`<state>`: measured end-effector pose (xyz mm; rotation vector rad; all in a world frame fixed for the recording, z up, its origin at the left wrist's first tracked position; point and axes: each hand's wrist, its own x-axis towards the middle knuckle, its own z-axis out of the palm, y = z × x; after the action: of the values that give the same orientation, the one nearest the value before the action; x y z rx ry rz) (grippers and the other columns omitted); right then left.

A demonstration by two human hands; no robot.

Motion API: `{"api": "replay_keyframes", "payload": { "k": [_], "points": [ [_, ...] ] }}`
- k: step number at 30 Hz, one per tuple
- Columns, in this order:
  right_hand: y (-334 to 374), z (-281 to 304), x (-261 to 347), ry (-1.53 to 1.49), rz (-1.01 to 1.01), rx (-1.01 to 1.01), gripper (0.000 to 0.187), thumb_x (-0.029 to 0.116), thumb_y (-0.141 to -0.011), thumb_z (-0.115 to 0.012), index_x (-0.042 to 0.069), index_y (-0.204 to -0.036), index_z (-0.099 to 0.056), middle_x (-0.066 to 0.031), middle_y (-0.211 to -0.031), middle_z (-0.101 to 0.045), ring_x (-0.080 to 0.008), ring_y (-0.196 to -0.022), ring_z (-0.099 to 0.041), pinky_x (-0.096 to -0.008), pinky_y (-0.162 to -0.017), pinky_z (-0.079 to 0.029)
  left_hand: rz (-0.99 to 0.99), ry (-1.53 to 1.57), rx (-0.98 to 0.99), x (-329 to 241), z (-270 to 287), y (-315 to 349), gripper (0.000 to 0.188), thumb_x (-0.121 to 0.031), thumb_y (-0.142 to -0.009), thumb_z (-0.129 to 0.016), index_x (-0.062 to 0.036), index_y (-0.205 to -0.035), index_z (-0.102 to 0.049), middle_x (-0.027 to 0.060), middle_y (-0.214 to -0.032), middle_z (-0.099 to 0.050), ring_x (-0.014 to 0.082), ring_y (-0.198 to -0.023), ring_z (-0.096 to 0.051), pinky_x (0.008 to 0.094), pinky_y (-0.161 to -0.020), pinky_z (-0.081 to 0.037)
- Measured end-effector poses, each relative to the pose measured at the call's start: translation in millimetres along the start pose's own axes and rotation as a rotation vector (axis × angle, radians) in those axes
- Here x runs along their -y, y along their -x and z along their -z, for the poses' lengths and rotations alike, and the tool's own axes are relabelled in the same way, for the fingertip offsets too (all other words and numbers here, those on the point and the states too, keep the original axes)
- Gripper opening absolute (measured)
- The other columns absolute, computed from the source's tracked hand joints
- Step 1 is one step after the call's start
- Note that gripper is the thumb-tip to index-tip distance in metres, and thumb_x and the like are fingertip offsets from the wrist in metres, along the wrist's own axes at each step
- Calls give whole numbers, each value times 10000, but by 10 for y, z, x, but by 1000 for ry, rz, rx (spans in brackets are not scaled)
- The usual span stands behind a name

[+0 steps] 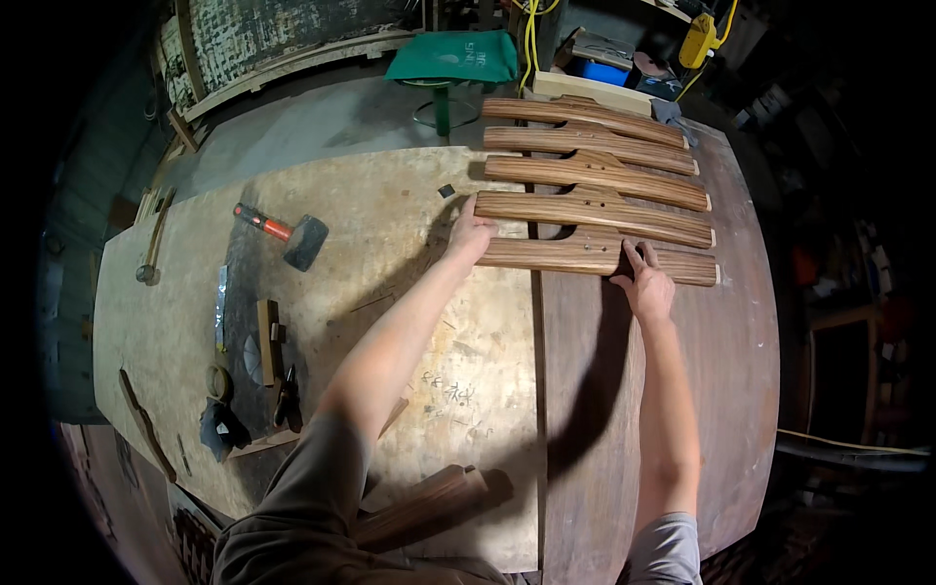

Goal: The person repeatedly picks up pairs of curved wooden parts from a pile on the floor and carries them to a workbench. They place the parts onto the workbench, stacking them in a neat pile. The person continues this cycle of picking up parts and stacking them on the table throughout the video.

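Grey floor (292, 107) of a dim workshop shows beyond a broad wooden table (175, 322), pale on its left side and reddish brown on its right. From my remote seat I look down through the head camera. At left lies a wooden-handled hammer (149, 265), with a thin, wavy dark strip (144, 419) nearer. Next comes a mallet (304, 242) with a black head and red-and-black handle. Farther right, a green-covered stool (451, 58) stands past the table's far edge. I see the left hand (472, 237) curled at the left ends of the two nearest striped wooden pieces (595, 174); I cannot tell how firmly it grips. Five such pieces lie in a row, one beyond another, across the table's far right part. Rightmost, the right hand (646, 283) rests fingers on the nearest piece, thumb at its near edge, narrowly spread; whether it grips, I cannot tell.
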<state>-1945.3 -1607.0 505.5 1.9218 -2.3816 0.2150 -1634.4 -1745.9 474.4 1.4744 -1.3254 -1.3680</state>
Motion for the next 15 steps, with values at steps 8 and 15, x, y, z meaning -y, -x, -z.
{"api": "replay_keyframes", "payload": {
  "k": [8, 15],
  "points": [
    [639, 142, 374, -201, -27, -141, 639, 138, -837, -761, 112, -1426, -517, -221, -1541, -400, -437, -889, -694, -483, -695, -587, -403, -435, -71, 422, 1180, 1925, 618, -227, -896, -759, -33, -1418, -493, 210, -1268, -615, 313, -1096, -646, 402, -908, -545],
    [3177, 418, 1642, -626, 305, 214, 313, 151, -853, -750, 101, -1154, -682, -148, -1227, -636, -292, -788, -725, -403, -640, -617, -209, -1135, -87, 884, 2357, 4462, 814, -332, -720, -836, -1, -1378, -491, 224, -1266, -561, 437, -1186, -499, 540, -1015, -421]
  ]
}}
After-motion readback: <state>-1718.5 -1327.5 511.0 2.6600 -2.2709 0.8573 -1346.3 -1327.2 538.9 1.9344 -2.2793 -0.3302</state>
